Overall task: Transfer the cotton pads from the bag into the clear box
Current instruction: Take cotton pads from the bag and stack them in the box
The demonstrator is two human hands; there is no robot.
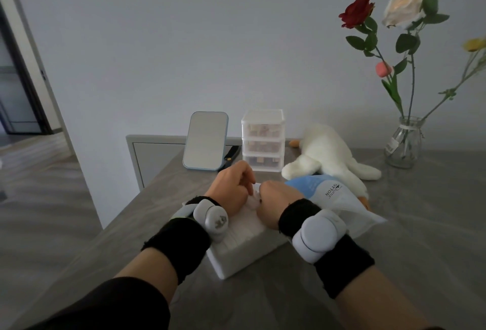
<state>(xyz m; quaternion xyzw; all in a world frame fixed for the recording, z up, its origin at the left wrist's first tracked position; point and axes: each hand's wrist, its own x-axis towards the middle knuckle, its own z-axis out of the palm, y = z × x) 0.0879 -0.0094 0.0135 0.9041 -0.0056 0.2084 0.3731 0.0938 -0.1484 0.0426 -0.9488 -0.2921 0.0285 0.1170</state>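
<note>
White cotton pads [253, 199] pinched by both hands' grips, above the box [244, 250] angled far-right.

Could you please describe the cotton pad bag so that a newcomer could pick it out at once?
Start at the clear glass vase of roses at the grey table's far right, then come forward past the white plush duck. The soft blue-and-white plastic bag lies beside the right hand; it alone carries printed lettering.
</note>
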